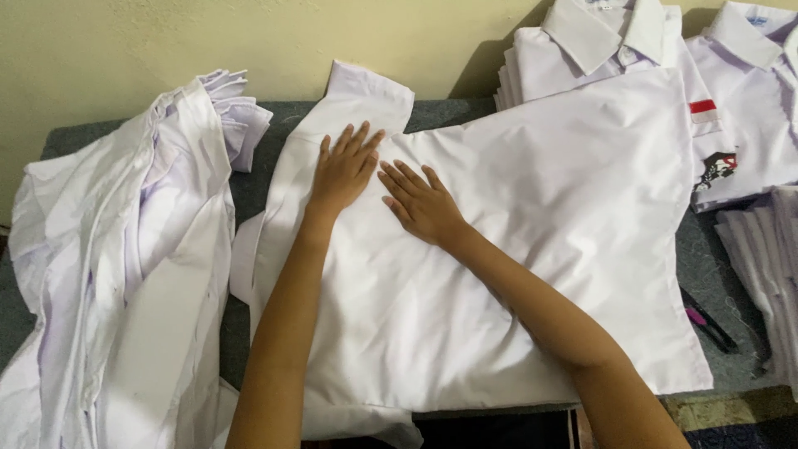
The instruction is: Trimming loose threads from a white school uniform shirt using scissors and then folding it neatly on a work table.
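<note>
A white shirt [549, 199] lies spread flat across a grey table [432, 112]. My left hand [342, 170] presses palm down on the shirt's left part, fingers spread, close to a folded sleeve cuff [366, 91]. My right hand [420, 204] lies flat just beside it on the cloth, fingers pointing up-left. Neither hand grips anything. The two hands nearly touch.
A loose heap of white shirts [125, 258] fills the table's left side. Folded white shirts [632, 50] with collars are stacked at the back right, one bearing a red-and-white patch [703, 110]. More folded cloth [769, 274] sits at the right edge, near a dark tool [706, 320]. A yellow wall stands behind.
</note>
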